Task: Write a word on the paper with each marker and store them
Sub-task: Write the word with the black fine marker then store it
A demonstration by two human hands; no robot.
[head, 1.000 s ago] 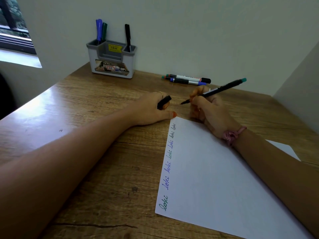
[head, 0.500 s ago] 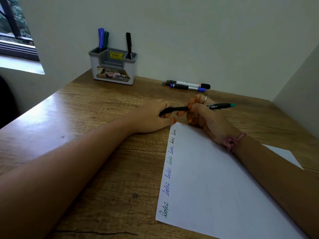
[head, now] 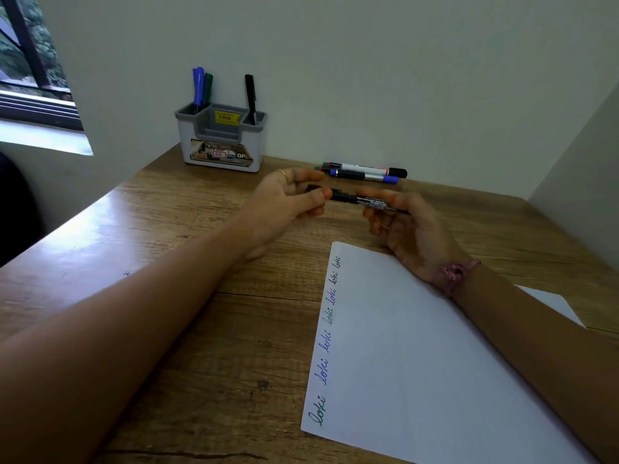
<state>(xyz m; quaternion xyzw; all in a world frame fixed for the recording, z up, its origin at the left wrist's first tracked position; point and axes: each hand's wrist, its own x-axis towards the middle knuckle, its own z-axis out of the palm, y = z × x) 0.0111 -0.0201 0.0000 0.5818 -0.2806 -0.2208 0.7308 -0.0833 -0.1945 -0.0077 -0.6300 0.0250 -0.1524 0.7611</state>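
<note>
Both hands hold one black marker [head: 351, 198] level above the desk, beyond the paper's far edge. My left hand [head: 288, 195] pinches its cap end, and my right hand [head: 402, 222] grips the barrel. The cap looks seated on the marker. A white sheet of paper [head: 435, 346] lies under my right forearm, with the word "loki" written several times along its left edge in green, blue and black. A grey pen holder [head: 221, 142] against the wall holds blue, green and black markers.
Several loose markers [head: 365, 172] lie side by side by the wall, just behind my hands. The wooden desk [head: 167, 262] sits in a corner, with walls behind and to the right. A window is at the upper left.
The uncapped marker in my right hand swung level and met the cap in my left hand. Both hands then lifted off the paper's corner and moved away from me.
</note>
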